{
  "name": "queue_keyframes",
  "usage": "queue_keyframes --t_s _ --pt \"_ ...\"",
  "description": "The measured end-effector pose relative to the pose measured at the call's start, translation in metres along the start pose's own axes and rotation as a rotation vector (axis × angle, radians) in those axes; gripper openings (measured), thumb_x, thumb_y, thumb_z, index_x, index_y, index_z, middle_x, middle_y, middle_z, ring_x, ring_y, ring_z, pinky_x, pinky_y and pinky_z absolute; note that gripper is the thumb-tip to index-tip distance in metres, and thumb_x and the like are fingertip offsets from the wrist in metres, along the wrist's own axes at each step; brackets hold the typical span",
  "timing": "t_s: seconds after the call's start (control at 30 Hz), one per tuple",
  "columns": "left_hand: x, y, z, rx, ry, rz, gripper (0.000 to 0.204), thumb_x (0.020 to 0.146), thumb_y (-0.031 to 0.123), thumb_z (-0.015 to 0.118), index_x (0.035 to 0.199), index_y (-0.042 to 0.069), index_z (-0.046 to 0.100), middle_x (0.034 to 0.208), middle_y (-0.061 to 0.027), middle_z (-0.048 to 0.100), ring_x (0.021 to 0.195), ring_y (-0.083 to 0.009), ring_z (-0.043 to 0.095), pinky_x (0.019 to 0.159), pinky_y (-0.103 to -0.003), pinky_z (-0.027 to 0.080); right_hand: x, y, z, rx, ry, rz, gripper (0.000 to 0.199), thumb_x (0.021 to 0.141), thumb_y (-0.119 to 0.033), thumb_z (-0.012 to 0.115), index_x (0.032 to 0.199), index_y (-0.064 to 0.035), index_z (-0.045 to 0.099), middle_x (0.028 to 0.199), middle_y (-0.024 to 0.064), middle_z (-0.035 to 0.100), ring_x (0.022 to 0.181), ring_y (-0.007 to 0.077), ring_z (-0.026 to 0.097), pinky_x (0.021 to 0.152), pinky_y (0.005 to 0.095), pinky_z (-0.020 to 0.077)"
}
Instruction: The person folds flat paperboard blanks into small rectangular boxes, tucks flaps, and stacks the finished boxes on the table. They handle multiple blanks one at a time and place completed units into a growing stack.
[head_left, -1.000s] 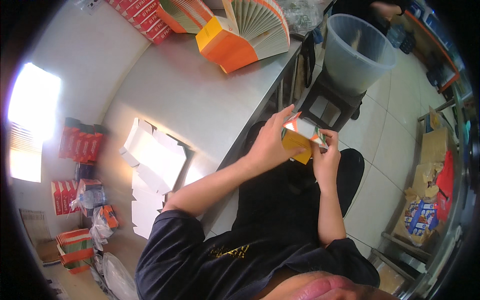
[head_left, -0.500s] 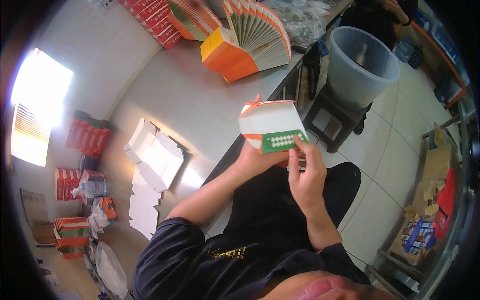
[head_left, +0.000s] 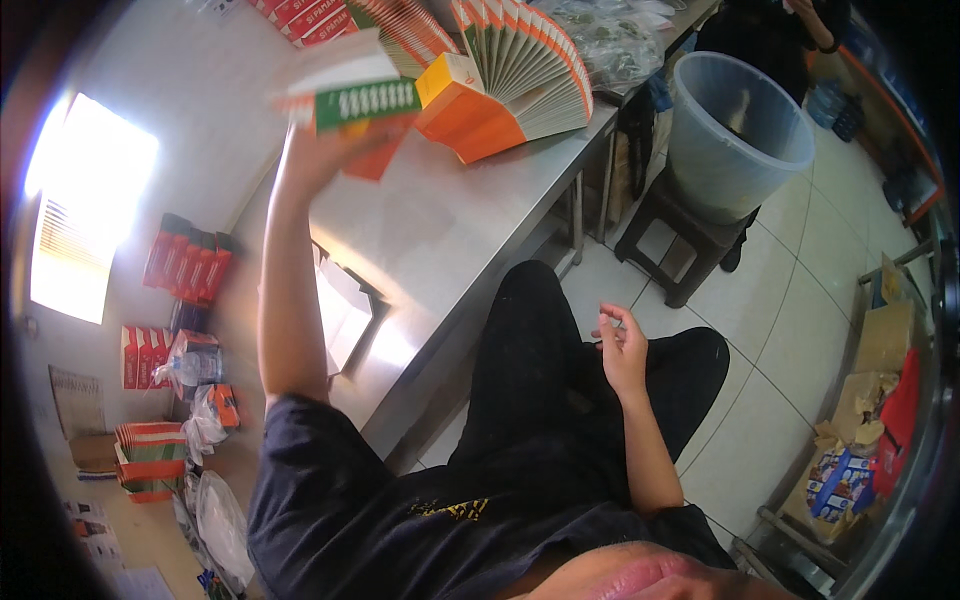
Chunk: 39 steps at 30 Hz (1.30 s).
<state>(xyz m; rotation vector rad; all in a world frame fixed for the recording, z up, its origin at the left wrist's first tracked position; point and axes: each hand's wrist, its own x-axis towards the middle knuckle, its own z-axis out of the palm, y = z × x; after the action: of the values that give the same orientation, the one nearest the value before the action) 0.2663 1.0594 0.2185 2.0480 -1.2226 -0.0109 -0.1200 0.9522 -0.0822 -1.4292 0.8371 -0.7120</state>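
My left hand [head_left: 325,150] is stretched far out over the steel table [head_left: 450,230] and grips a folded white, green and orange carton [head_left: 350,100], blurred by motion. The carton is next to a fanned stack of flat orange and white cartons [head_left: 510,85]. My right hand [head_left: 622,345] hovers above my lap with fingers loosely apart and nothing in it. A pile of flat white sheets [head_left: 340,305] lies on the table near my left arm.
A grey plastic bucket [head_left: 735,135] stands on a dark stool [head_left: 680,245] to the right. Red cartons [head_left: 185,265] and bagged items sit at the table's left end. Another person [head_left: 775,30] stands at the far top. Cardboard boxes [head_left: 870,400] lie on the tiled floor at right.
My left hand has carried the carton from in front of my lap up and away toward the fanned stack. My right hand has let go of it and stayed over my lap.
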Motion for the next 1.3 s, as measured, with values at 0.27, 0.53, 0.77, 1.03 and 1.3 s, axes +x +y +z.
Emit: queue_keyframes --t_s 0.27,0.53,0.77,1.03,1.3 --pt "0.127 -0.015 0.039 0.111 -0.331 0.193 0.130 0.069 0.037 0.092 0.157 0.001 0.002 0.148 -0.0232 0.046 0.138 -0.0321 0.047 0.113 -0.037 0.039 0.003 0.080 0.001 -0.253 -0.114 0.146 0.031 0.099 -0.029 0.065 0.115 -0.0028 0.067 0.090 0.0138 0.073 0.074 0.0215 0.070 0.070 0.0340 0.0529" --pt "0.164 -0.011 0.089 0.300 -0.565 0.025 0.130 0.070 0.061 0.084 0.163 0.017 0.006 0.153 -0.0254 0.042 0.144 -0.0361 0.040 0.118 -0.042 0.032 0.006 0.094 0.000 -0.417 -0.246 0.259 0.038 0.099 -0.036 0.064 0.121 -0.0049 0.065 0.099 0.0129 0.074 0.076 0.0191 0.071 0.073 0.0321 0.0544" --pt "0.171 -0.004 0.109 0.507 -0.715 0.075 0.111 0.077 0.078 0.066 0.163 0.025 0.021 0.156 -0.0191 0.043 0.146 -0.0354 0.038 0.118 -0.043 0.031 0.007 0.096 0.010 -0.395 -0.337 0.303 0.046 0.098 -0.044 0.063 0.123 -0.0056 0.065 0.101 0.0170 0.074 0.096 0.0332 0.070 0.087 0.0414 0.0526" --pt "0.106 -0.029 0.056 0.649 -0.728 -0.059 0.109 0.074 0.082 0.065 0.161 0.029 0.026 0.153 -0.0190 0.047 0.142 -0.0366 0.043 0.114 -0.046 0.036 0.002 0.090 -0.004 -0.379 -0.320 0.368 0.047 0.099 -0.045 0.060 0.124 -0.0052 0.065 0.103 0.0168 0.073 0.091 0.0288 0.070 0.083 0.0385 0.0529" --pt "0.045 -0.050 0.063 0.607 -0.151 0.409 0.045 0.099 0.053 0.054 0.126 0.022 0.071 0.140 -0.0102 0.058 0.133 -0.0353 0.050 0.108 -0.045 0.044 0.005 0.100 0.014 -0.399 -0.397 0.329 0.050 0.100 -0.049 0.057 0.125 -0.0065 0.065 0.110 0.0207 0.072 0.105 0.0352 0.068 0.092 0.0415 0.0508"
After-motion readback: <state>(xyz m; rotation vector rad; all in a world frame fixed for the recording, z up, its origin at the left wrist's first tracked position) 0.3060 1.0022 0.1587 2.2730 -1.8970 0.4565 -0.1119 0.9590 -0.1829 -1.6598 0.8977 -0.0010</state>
